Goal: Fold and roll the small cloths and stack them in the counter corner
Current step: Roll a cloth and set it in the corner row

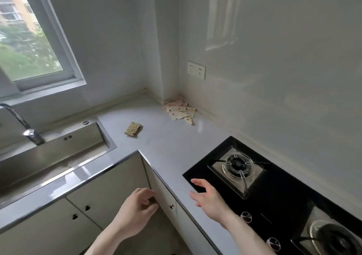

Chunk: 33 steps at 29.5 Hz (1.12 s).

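Up at twelve o'clock, well apart from both hands, the small cloths are lying on the pale counter (pixel 166 143). A loose heap of dotted cream cloths (pixel 181 111) is sitting pressed into the counter corner, with a pinkish cloth (pixel 179 101) bunched behind it against the wall. At about ten o'clock from that heap, a folded checked yellow cloth (pixel 132 129) is resting alone, near the sink (pixel 58 153) rim.

Down at six o'clock, the left hand (pixel 137 209) is hanging in front of the cabinet doors (pixel 105 192), fingers loosely curled, gripping nothing. The right hand (pixel 209 198) is hovering at five o'clock over the counter edge and the black gas hob (pixel 274 205), spread wide with fingers pointing toward ten o'clock, and it too is carrying nothing. Neither hand is touching any cloth; the checked one is lying nearest, up at twelve o'clock from the left hand.
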Tool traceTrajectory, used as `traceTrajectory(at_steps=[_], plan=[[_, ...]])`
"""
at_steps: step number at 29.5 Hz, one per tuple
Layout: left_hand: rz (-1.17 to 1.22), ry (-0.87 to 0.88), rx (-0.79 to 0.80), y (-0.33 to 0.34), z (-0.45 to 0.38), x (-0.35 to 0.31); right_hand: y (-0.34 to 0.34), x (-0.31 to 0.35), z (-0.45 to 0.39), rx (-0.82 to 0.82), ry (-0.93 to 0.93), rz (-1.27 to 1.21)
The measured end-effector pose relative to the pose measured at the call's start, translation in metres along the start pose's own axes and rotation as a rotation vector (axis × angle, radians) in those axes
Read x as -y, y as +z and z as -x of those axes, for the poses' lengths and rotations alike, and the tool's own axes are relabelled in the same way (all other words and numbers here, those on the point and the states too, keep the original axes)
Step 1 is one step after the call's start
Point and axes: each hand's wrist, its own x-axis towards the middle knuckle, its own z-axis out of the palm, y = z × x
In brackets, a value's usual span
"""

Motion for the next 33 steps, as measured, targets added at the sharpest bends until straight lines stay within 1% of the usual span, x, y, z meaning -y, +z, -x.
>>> traceTrajectory(at_steps=[4, 7, 10, 12, 17, 19, 23, 27, 29, 33], plan=[[-0.024, -0.068, -0.050, -0.051, -0.049, 0.029, 0.027, 0.035, -0.075, 0.064, -0.005, -0.015], [0.003, -0.095, -0.109, -0.080, -0.088, 0.046, 0.039, 0.068, -0.121, 0.111, -0.007, 0.025], [0.022, -0.113, -0.124, -0.095, -0.117, 0.056, 0.045, 0.090, -0.161, 0.138, -0.025, 0.067], [0.021, -0.102, -0.113, -0.097, -0.134, 0.059, 0.045, 0.101, -0.180, 0.129, -0.043, 0.073], [0.009, -0.046, -0.033, -0.103, -0.200, 0.048, 0.028, 0.111, -0.216, 0.059, -0.054, 0.068], [-0.020, -0.008, 0.009, -0.105, -0.234, 0.042, 0.018, 0.110, -0.225, 0.019, -0.031, 0.068], [-0.085, 0.013, 0.094, -0.107, -0.303, 0.037, -0.002, 0.105, -0.237, -0.059, 0.043, 0.046], [-0.136, 0.056, 0.189, -0.109, -0.387, 0.039, -0.009, 0.106, -0.263, -0.166, 0.114, 0.007], [-0.170, 0.027, 0.207, -0.111, -0.425, 0.050, -0.005, 0.110, -0.278, -0.203, 0.145, -0.012], [-0.318, -0.048, 0.222, -0.124, -0.482, 0.091, 0.015, 0.121, -0.308, -0.250, 0.167, -0.012]])
